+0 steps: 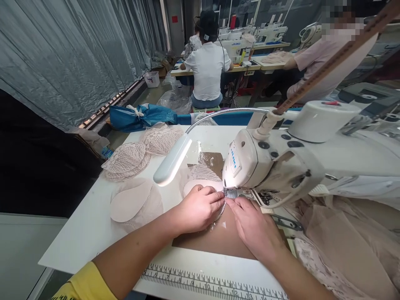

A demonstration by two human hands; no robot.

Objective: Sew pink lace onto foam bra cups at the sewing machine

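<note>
Pale lace lies under my left hand (200, 208), which rests palm down with the fingers close together, pressing a cup (201, 184) flat on the table (90, 233). The fingertips reach almost to the presser foot (231, 193). My right hand (253, 223) is just beside it, also flat, fingers stretched out and pointing at the foot, holding the near edge of the cup down. Neither hand pinches anything. The cup sits right at the foot, partly on a brown sheet (215, 241) that both hands lie over. Above them stands the white sewing machine (281, 162), and its lamp (173, 160) hangs over the table to the left. Further left are plain pads (131, 202) and, behind them, a pile of lace cups (128, 160). A ruler (203, 285) runs along the near edge. Pink fabric (343, 237) is heaped at my right.
</note>
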